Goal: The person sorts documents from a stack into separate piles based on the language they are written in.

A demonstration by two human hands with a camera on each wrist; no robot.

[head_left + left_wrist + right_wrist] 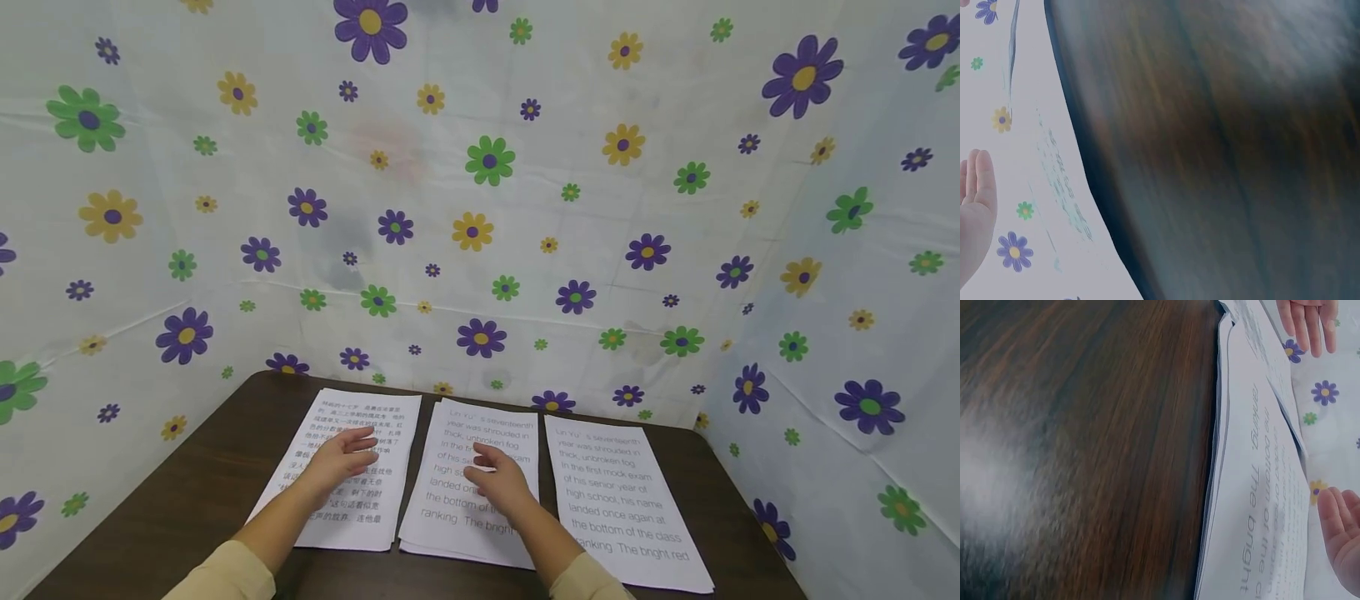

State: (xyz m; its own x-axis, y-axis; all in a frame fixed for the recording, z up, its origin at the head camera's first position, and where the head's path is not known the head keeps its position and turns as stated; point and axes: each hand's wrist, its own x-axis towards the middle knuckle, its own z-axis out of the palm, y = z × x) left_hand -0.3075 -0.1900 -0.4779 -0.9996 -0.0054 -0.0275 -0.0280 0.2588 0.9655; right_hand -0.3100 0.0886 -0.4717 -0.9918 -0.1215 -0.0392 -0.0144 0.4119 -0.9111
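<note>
Three stacks of printed paper lie side by side on a dark wooden table. Over the left stack (360,517), printed in Chinese characters, is my left hand (339,463), fingers loosely bent and pointing right. My right hand (501,482) is above the middle stack (457,533), which bears English text, its fingers pointing up and left. Neither hand holds anything. In the left wrist view the left hand (975,215) shows at the left edge. The right wrist view shows the right hand (1342,537) at the lower right and the left hand (1311,322) at the top.
The right stack (630,508), also in English, lies beside the middle one. The brown table (172,492) extends in front and to both sides. A white cloth (555,217) with purple, green and yellow flowers hangs behind the table and along its left and right sides.
</note>
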